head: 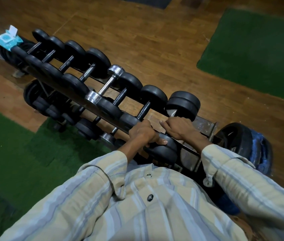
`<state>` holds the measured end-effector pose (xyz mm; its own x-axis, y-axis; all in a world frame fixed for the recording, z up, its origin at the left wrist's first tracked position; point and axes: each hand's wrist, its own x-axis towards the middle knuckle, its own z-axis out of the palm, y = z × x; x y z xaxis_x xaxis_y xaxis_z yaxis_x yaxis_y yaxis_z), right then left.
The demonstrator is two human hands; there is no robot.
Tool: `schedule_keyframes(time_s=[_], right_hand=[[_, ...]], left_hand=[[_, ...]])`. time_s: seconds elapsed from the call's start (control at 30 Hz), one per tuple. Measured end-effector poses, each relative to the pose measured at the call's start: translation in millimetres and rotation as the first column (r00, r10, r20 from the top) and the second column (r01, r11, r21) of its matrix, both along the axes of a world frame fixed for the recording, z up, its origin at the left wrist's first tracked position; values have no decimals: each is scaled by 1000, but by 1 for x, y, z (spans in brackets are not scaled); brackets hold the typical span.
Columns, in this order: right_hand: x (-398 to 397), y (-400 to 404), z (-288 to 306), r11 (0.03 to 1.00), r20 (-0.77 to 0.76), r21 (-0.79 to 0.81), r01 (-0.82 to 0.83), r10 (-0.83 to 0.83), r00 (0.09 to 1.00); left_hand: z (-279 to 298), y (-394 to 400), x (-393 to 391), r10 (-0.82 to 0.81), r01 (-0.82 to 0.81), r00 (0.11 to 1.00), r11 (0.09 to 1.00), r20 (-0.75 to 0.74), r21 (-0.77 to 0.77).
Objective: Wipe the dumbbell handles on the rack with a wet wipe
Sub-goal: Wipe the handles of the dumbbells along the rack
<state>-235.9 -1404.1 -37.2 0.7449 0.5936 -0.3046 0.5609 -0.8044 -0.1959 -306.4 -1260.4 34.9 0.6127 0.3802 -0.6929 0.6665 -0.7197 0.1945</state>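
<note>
While my left hand [143,134] curls over the nearest dumbbell's [165,146] near head, my right hand [177,127] closes around its handle, probably on a wipe I cannot see. From my hands the rack [78,100] runs toward ten o'clock, with the wipe pack [8,39] at its far end.

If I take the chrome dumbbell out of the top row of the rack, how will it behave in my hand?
The chrome dumbbell is probably heavy for its size, since it looks like solid metal. Its polished handle may be slippery, more so if wet from wiping. Its heads are round, so on a flat floor it would likely roll; on the rack the rails seem to hold it.
</note>
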Motion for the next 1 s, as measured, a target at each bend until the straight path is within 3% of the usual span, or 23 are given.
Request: schedule_keyframes(time_s=[0.13,0.27,0.4,0.57,0.8,1.0], right_hand=[[-4,1,9,999,-139,-20,-32,29,990],[-12,-21,5,986,-323,164,-10,64,944],[-13,-51,-13,936,-202,347,-63,141,969],[6,-69,-25,952,-134,306,-23,67,989],[-22,-54,-5,908,-440,386,164,25,898],[-32,-65,-10,875,-399,437,210,-20,917]], left_hand=[[1,1,0,-5,5,1000,1000,16,-16],[0,4,0,-12,12,1000,1000,2,-11],[-1,3,2,-33,33,999,999,-3,10],[-3,2,4,-43,44,999,999,-22,16],[-4,5,7,-59,60,997,998,-39,11],[-3,4,10,-59,59,997,998,-41,19]])
